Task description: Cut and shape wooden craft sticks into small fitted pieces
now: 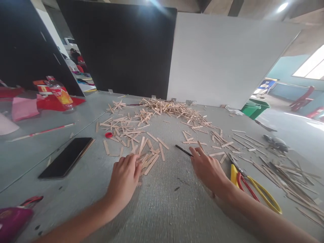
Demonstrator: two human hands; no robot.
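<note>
My left hand (pixel 125 177) is at a small cluster of wooden craft sticks (pixel 151 163), fingers bent and thumb close in; sticks poke out past the fingertips, which are partly hidden. Lower right of centre, my right hand (pixel 209 167) is closed on a thin black pen-like tool (pixel 183 150), its tip pointing left and away from me. A short piece of stick (pixel 200 145) shows just beyond the right fingers. Right of that hand lie yellow-and-red handled scissors (pixel 263 192); a second, red grip lies beside them.
A large heap of craft sticks (pixel 172 108) lies before black (pixel 126 47) and white panels (pixel 215 60). A phone (pixel 66 158), red ring (pixel 108 135), drink bottle (pixel 60 94) and purple object (pixel 16 219) are to the left. Thin wooden strips (pixel 291 182) cover the right side.
</note>
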